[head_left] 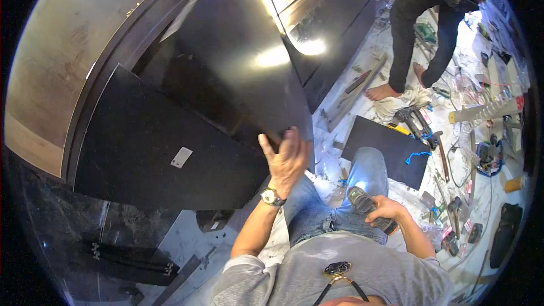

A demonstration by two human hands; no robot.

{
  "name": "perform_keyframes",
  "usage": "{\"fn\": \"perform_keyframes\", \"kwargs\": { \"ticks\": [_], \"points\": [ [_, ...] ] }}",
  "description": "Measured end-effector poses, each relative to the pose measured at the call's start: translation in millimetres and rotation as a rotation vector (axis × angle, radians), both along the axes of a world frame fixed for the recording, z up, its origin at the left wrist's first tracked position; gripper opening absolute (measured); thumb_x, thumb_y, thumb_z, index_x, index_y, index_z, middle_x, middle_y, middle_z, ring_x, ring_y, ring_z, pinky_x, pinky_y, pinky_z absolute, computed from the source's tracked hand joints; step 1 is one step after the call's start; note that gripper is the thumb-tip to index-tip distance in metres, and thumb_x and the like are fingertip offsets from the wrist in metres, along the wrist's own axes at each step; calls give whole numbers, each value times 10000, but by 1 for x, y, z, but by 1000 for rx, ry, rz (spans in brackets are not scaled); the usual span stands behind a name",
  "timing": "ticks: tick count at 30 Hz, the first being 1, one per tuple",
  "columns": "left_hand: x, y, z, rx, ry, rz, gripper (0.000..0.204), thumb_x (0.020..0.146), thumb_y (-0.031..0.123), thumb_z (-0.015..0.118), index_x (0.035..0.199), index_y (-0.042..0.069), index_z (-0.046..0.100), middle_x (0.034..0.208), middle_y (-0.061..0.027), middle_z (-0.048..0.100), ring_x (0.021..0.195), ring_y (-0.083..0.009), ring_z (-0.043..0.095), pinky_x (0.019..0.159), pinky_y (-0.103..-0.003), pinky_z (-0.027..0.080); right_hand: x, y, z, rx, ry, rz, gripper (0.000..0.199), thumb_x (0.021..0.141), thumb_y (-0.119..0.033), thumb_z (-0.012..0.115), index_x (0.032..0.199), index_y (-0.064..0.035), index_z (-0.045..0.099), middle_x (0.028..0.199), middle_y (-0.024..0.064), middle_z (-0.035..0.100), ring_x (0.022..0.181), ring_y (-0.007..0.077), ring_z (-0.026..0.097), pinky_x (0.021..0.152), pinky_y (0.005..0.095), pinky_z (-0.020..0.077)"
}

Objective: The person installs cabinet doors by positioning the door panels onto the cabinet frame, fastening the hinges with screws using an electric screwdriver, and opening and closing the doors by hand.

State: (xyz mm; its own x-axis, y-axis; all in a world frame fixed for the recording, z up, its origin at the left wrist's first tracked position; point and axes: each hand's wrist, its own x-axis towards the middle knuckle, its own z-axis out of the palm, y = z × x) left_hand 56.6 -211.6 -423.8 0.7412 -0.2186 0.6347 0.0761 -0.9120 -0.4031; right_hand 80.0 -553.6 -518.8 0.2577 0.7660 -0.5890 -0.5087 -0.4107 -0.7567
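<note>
My left hand (287, 161) is raised with fingers spread, at the edge of a tall dark cabinet door panel (238, 51). It grips nothing; slight blur leaves unclear whether the fingertips touch the panel. My right hand (385, 208), over my lap, is wrapped round a dark cordless power tool (361, 199), drill-like in shape, with a greenish end. Its far end is partly hidden by my fingers. Left of my left hand lies a large black board (153, 136) with a small white label (181, 157) on it.
Another person (419, 34) stands barefoot at the upper right. Near my knee lies a black square board (391, 150), beside a nail-gun-like tool (415, 122) and a hammer (441, 156). Cables, scraps and a coiled hose (470, 133) litter the right floor. A dark strip (136, 260) lies lower left.
</note>
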Motion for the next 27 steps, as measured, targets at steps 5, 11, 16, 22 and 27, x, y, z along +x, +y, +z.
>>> {"fn": "perform_keyframes", "kwargs": {
  "ticks": [5,11,16,22,27],
  "points": [
    [-21,39,-14,-82,-49,222,244,801,234,685,1020,127,698,1322,-22,572,1216,-294,403,1120,-712,159,7,4,-14,18,58,-15,389,709,5,753,1063,58,599,784,121,684,647,184,678,611,314,546],
    [-18,42,-31,-105,-109,222,315,796,260,689,1086,138,687,1382,-4,540,1263,-336,373,1129,-702,122,12,12,-29,58,51,-18,356,703,-22,757,1016,52,602,752,116,684,638,190,679,607,322,541],
    [-29,39,-45,-276,63,342,331,814,271,679,1114,130,676,1436,-57,493,1375,-379,311,1107,-717,105,20,16,-25,18,-20,-13,322,701,-77,756,959,47,607,703,100,677,614,195,671,598,329,534],
    [-63,-2,-110,-609,398,400,373,840,309,674,1162,121,656,1445,-131,460,1397,-433,294,1052,-755,164,24,16,-30,53,48,-77,277,712,-83,734,921,53,613,691,113,666,589,199,655,579,332,526],
    [-119,-42,-184,-1009,711,415,444,851,388,682,1194,109,640,1400,-150,483,1382,-441,306,1001,-768,241,16,10,-26,125,51,-130,267,717,-74,724,916,59,607,672,115,650,565,203,637,566,343,522]
  ]
}}
